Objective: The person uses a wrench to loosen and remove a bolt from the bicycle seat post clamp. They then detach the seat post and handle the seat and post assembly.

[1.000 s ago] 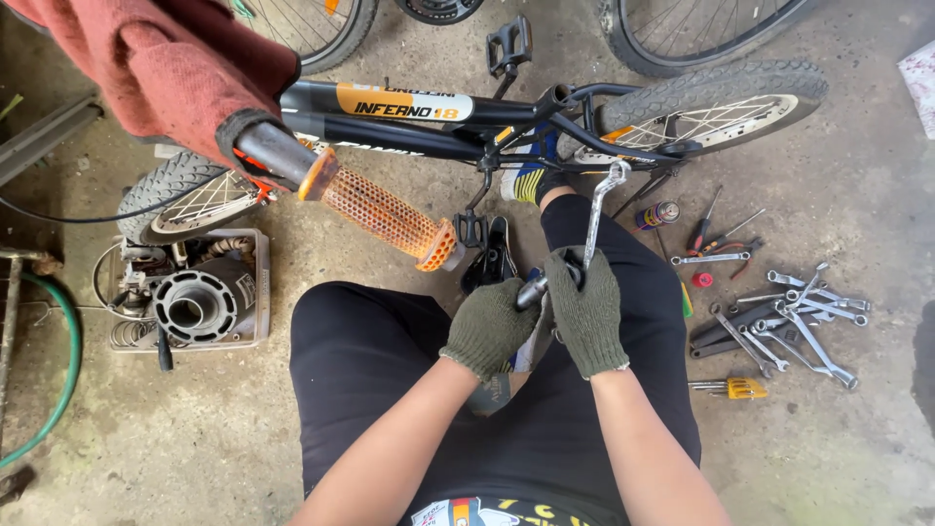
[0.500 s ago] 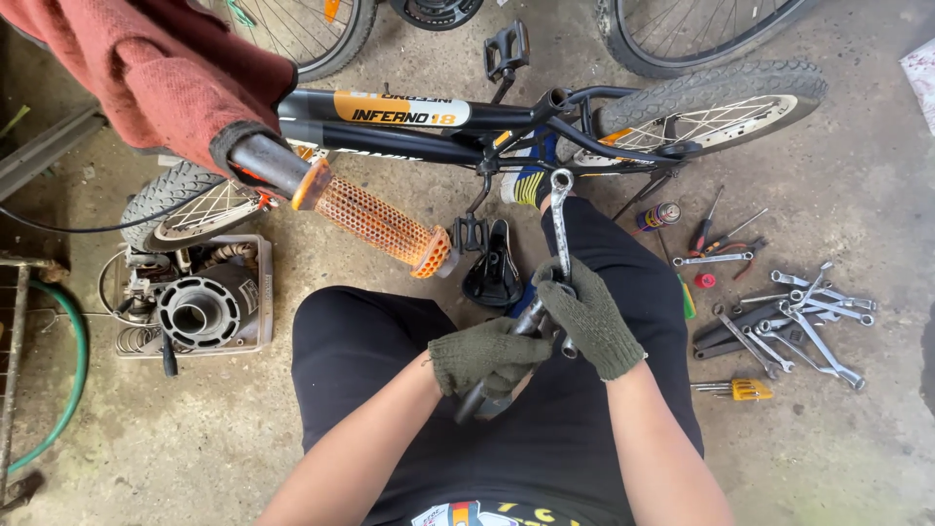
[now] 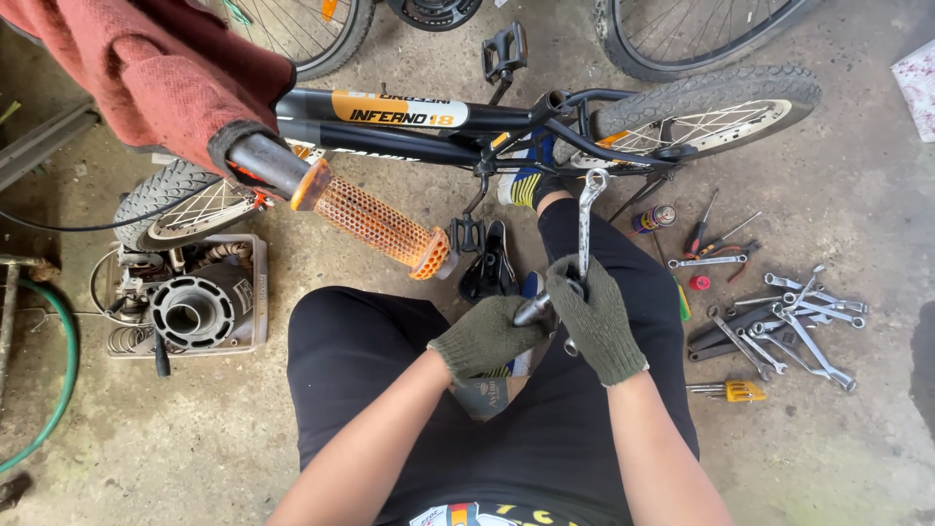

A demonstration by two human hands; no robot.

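Right hand [image 3: 596,317] gloved, fingers wrapped round a combination wrench [image 3: 586,216], ring end up. Left hand [image 3: 484,338] grips a dark metal part [image 3: 533,311], mostly hidden between gloves, can't identify.

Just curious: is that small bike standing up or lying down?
Lying down. The bike rests on its side on the concrete floor, both wheels flat, one pedal pointing up.
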